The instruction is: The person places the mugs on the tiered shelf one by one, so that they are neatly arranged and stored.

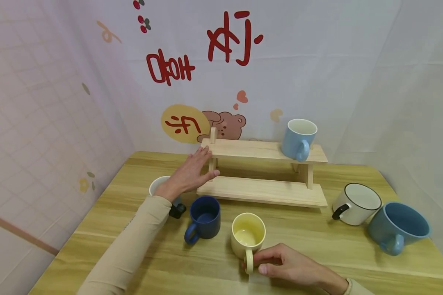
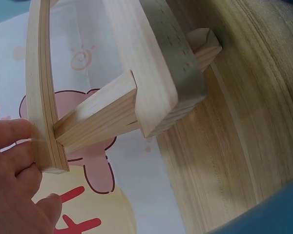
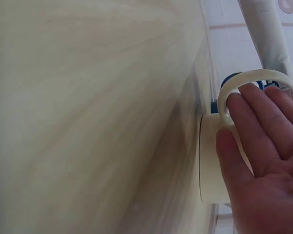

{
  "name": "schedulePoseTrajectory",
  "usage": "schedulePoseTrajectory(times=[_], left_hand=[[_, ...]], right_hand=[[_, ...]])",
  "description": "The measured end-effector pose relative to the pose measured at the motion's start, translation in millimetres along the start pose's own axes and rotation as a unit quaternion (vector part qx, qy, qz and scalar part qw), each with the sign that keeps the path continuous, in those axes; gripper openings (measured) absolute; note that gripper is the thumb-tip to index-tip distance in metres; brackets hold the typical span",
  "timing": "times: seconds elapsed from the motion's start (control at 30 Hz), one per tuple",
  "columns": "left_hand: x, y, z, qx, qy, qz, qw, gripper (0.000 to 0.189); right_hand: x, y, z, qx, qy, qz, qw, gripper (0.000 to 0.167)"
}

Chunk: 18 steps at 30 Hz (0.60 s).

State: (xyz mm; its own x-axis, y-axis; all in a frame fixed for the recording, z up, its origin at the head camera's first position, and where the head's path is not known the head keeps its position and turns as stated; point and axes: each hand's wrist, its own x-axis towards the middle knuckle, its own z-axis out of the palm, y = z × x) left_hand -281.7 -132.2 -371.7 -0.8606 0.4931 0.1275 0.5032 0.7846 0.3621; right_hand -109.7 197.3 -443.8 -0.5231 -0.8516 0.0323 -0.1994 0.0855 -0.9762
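Note:
A pale yellow mug [image 1: 240, 246] stands upright on the table, its handle toward me. My right hand [image 1: 289, 264] is at that handle, fingers extended through the loop [image 3: 259, 75]; the thumb stands apart from the handle in the head view. My left hand [image 1: 188, 174] reaches to a two-tier wooden shelf [image 1: 243, 148]. Its fingers [image 2: 17, 158] touch the left end of the upper board, only slightly bent, with the thumb spread away. A dark blue mug [image 1: 205, 217] stands left of the yellow one. Behind my left wrist, a white mug [image 1: 156, 182] is partly hidden.
A light blue mug [image 1: 297, 139] sits on the upper board's right end. At the table's right are a white mug with black rim [image 1: 352, 207] and a wide blue mug [image 1: 395, 227], close together. A printed cloth [image 1: 317, 61] hangs behind the shelf.

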Motion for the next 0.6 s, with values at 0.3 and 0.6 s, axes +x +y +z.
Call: schedulePoseTrajectory(times=[0.3,0.6], left_hand=[[0.8,2.1,2.5,0.001,-0.001,0.0,1.0,0.087],[1.0,0.6,1.4,-0.004,-0.004,-0.003,1.0,0.087]], right_hand=[[5.6,3,6,0.075,-0.021,-0.016,0.9968,0.031],[-4.0,5,1,0.032,0.04,-0.012,0.9986,0.023]])
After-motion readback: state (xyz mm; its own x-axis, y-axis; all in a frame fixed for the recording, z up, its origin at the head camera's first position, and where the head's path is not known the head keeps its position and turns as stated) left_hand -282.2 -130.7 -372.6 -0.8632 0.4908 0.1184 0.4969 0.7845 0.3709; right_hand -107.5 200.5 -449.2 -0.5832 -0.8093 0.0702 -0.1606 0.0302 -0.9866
